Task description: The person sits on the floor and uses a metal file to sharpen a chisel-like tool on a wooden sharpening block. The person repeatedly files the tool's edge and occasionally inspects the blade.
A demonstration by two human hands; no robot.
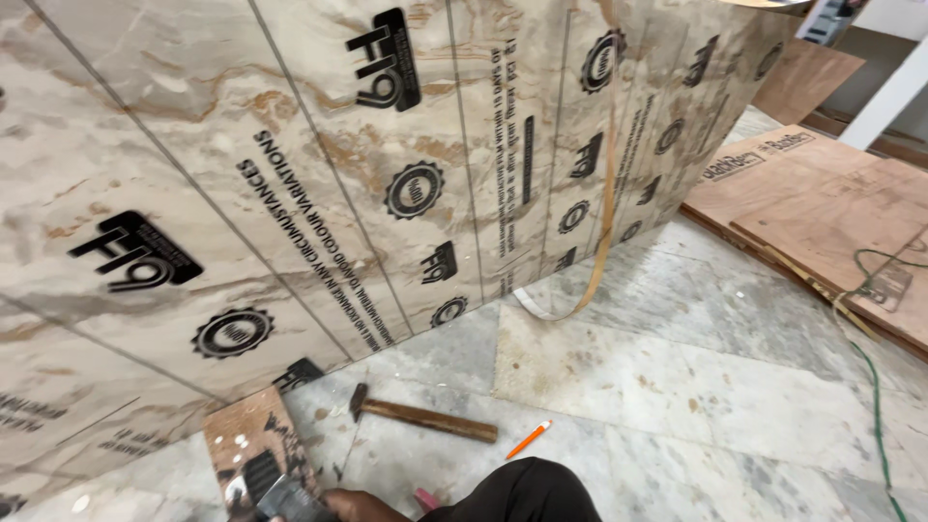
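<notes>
Hand (353, 505): which one I can't tell; it seems to be grasping a metal tool (290, 500); grip unclear.
Floor (677, 387): hammer (425, 418), orange pencil (529, 439).
Behind: marble-look panel (338, 145).

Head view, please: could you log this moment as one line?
hand: low in view, at metal piece | hammer, pencil: on floor, untouched | panel: leaning | strip: hanging loose

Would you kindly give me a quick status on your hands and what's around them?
One hand low at frame edge, on a metal tool over a wood offcut; which hand unclear. Hammer and orange pencil untouched on floor. Laminate sheet standing ahead.
</notes>
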